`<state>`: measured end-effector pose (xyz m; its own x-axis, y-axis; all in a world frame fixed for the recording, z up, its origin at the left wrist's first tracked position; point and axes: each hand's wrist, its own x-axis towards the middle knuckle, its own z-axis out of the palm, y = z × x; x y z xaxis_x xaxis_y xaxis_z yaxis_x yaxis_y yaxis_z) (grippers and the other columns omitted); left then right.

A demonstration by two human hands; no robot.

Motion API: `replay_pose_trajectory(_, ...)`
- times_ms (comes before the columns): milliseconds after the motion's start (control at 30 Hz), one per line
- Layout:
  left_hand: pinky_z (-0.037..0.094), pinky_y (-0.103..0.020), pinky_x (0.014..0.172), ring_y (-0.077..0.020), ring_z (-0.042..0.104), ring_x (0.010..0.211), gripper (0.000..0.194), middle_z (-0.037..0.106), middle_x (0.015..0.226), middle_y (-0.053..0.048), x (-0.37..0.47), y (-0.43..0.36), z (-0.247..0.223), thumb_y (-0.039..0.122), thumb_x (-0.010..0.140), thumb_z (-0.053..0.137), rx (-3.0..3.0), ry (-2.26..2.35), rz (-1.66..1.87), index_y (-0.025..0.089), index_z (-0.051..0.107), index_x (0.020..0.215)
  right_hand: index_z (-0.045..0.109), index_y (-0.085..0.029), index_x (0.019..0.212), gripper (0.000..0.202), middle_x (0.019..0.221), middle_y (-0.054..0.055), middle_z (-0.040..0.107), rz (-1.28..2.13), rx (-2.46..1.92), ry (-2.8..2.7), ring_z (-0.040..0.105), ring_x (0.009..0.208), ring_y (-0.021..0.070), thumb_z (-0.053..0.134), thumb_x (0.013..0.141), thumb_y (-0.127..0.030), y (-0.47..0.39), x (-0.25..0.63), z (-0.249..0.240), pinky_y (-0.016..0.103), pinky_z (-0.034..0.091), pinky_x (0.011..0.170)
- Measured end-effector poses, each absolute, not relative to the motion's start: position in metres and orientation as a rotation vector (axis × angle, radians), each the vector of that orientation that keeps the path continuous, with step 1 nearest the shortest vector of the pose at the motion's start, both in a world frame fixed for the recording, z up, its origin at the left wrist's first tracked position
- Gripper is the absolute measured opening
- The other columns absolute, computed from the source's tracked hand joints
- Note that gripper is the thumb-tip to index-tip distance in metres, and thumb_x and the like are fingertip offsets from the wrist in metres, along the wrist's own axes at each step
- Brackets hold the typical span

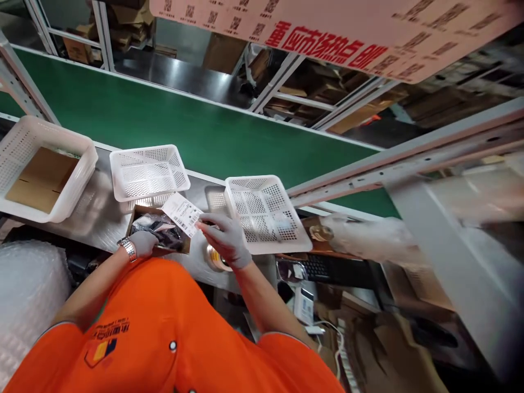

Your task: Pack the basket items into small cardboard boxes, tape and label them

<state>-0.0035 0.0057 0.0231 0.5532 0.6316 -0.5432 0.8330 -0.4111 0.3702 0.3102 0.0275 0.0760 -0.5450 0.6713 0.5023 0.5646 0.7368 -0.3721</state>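
Observation:
My right hand [225, 238], in a grey glove, pinches the lower right corner of a white printed label sheet [180, 212]. The sheet hangs over the right part of a small open cardboard box [133, 218]. Inside the box lie dark items in clear plastic [164, 229]. At the box's near left side is my gloved left hand [144, 243], its fingers bent over the edge and partly hidden, with a metal watch on the wrist. Just beyond the box stands a white perforated basket [149, 194]. A roll of tape [219, 259] sits under my right forearm.
A second white basket [268, 251] stands to the right, and stacked baskets [61, 210] holding flat cardboard [43, 180] to the left. Behind runs a green belt [180, 125]. Bubble wrap [33, 300] fills the near left; a keyboard [331, 270] and metal frame [470, 267] are right.

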Motion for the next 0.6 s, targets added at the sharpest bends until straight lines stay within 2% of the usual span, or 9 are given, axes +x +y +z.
replay_pose_trajectory(133, 0.063, -0.04, 0.102, -0.0348, 0.081, 0.111, 0.034, 0.086, 0.118, -0.018, -0.001, 0.004, 0.023, 0.009, 0.091, 0.07, 2.156, 1.185, -0.434, 0.014, 0.089, 0.119, 0.09, -0.028, 0.115, 0.023, 0.11, 0.008, 0.082, 0.217, -1.033, -2.12, 0.074, 0.09, 0.0211, 0.068, 0.108, -0.027, 0.062, 0.307, 0.032, 0.034, 0.061, 0.08)
replay_pose_trajectory(300, 0.063, -0.04, 0.1, -0.0348, 0.082, 0.109, 0.03, 0.086, 0.115, -0.02, 0.001, 0.003, 0.021, 0.008, 0.093, 0.067, 2.203, 1.18, -0.437, 0.013, 0.09, 0.112, 0.09, -0.024, 0.105, 0.03, 0.11, 0.012, 0.082, 0.235, -1.196, -2.146, 0.072, 0.097, 0.0237, 0.062, 0.109, -0.032, 0.147, 0.274, -0.018, 0.033, 0.06, 0.085)
replay_pose_trajectory(433, 0.064, -0.041, 0.102, -0.0344, 0.082, 0.111, 0.032, 0.086, 0.117, -0.02, 0.002, 0.0, 0.025, 0.008, 0.095, 0.064, 2.189, 1.22, -0.47, 0.013, 0.09, 0.113, 0.089, -0.022, 0.114, 0.032, 0.128, 0.015, 0.082, 0.415, -1.377, -2.286, 0.075, 0.114, 0.0267, 0.06, 0.101, -0.017, 0.209, 0.238, -0.042, 0.036, 0.063, 0.099)
replay_pose_trajectory(533, 0.064, -0.041, 0.103, -0.0336, 0.082, 0.112, 0.03, 0.086, 0.119, -0.019, 0.002, -0.004, 0.027, 0.01, 0.095, 0.065, 2.146, 1.25, -0.473, 0.014, 0.089, 0.114, 0.086, -0.022, 0.129, 0.048, 0.147, 0.014, 0.078, 0.577, -1.464, -2.372, 0.077, 0.121, 0.0268, 0.065, 0.088, -0.007, 0.227, 0.231, -0.053, 0.037, 0.065, 0.105)
replay_pose_trajectory(600, 0.064, -0.042, 0.102, -0.0342, 0.082, 0.112, 0.031, 0.086, 0.119, -0.019, 0.002, -0.007, 0.026, 0.01, 0.095, 0.064, 2.124, 1.263, -0.473, 0.014, 0.088, 0.114, 0.085, -0.021, 0.132, 0.054, 0.148, 0.014, 0.078, 0.627, -1.455, -2.344, 0.079, 0.121, 0.0267, 0.065, 0.085, -0.005, 0.223, 0.238, -0.059, 0.037, 0.065, 0.107)
